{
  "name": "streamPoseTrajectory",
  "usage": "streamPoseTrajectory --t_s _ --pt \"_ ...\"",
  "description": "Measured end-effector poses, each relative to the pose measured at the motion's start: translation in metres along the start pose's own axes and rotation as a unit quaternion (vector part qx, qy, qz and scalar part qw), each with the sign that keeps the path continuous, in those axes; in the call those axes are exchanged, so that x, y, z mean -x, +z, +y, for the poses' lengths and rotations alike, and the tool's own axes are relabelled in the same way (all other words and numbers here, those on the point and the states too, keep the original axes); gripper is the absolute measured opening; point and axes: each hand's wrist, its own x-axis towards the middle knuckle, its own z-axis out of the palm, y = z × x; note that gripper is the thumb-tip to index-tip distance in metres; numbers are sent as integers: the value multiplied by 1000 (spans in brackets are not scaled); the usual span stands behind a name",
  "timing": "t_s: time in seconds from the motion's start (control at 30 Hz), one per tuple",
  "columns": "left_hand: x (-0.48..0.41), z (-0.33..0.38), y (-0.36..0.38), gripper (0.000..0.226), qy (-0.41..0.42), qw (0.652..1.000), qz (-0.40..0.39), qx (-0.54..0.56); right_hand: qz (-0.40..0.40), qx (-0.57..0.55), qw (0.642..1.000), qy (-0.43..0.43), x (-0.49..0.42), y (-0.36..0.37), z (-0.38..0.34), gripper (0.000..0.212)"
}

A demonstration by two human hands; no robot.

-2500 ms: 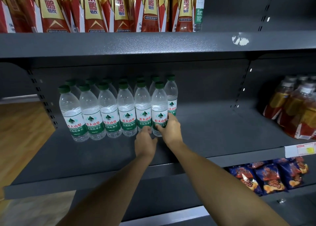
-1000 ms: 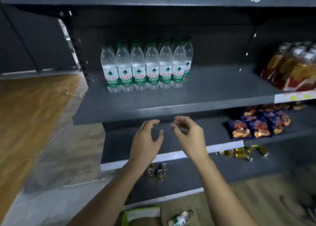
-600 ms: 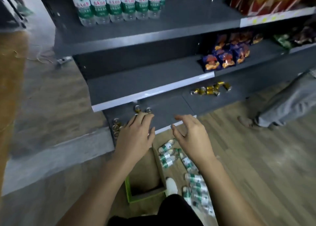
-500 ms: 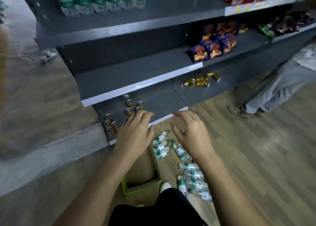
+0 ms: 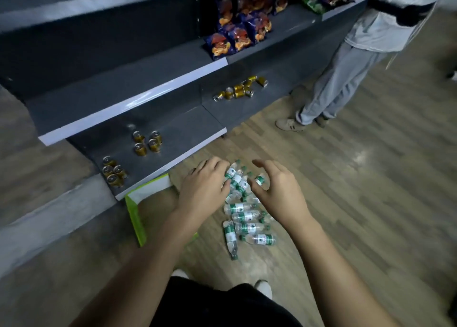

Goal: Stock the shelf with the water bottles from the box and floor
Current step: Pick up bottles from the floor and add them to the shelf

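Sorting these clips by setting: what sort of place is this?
Most likely a small shop, or a mock-up of one: dark tiered shelving with white edge strips, snack bags on one shelf, gold cans on the lowest, and water bottles lying on the wood floor.

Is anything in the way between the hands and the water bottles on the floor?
No, nothing visible is. The left hand and right hand reach open over the water bottles. The green box sits off to their left.
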Motion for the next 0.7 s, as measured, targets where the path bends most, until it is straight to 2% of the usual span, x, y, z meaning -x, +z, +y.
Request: streamPoseTrajectory --t_s 0.3,0.53,0.7 --pt "10 91 85 38 -55 996 -77 0 -89 11 996 23 41 -27 112 49" --pt "27 76 108 34 -127 984 -116 35 -179 -17 983 39 39 0 130 54" --pt "25 55 129 40 -155 974 -159 39 -221 -14 973 59 30 38 134 55"
